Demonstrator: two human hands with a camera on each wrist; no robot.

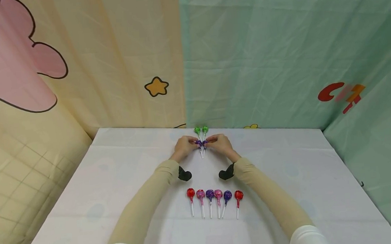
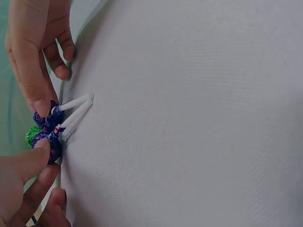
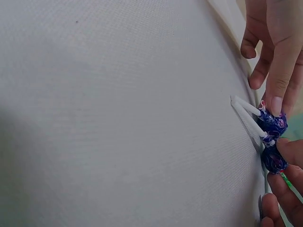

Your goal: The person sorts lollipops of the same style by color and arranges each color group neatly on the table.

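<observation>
Two purple-wrapped lollipops lie side by side near the far edge of the table, their white sticks converging toward me. My left hand (image 1: 185,145) pinches the left purple lollipop (image 2: 53,150) by its head, between thumb and fingers. The right purple lollipop (image 3: 273,161) has its head pinched by my right hand (image 1: 220,144). Both heads sit close together, and the stick ends meet in the wrist views. Just beyond them are two green lollipops, a left one (image 1: 197,130) and a right one (image 1: 205,129), their sticks partly hidden behind the purple heads.
Nearer to me on the white table (image 1: 277,192), several lollipops form a row, from a red lollipop (image 1: 190,193) through pink and purple ones to another red lollipop (image 1: 238,195). A printed curtain (image 1: 246,64) rises behind the table's far edge.
</observation>
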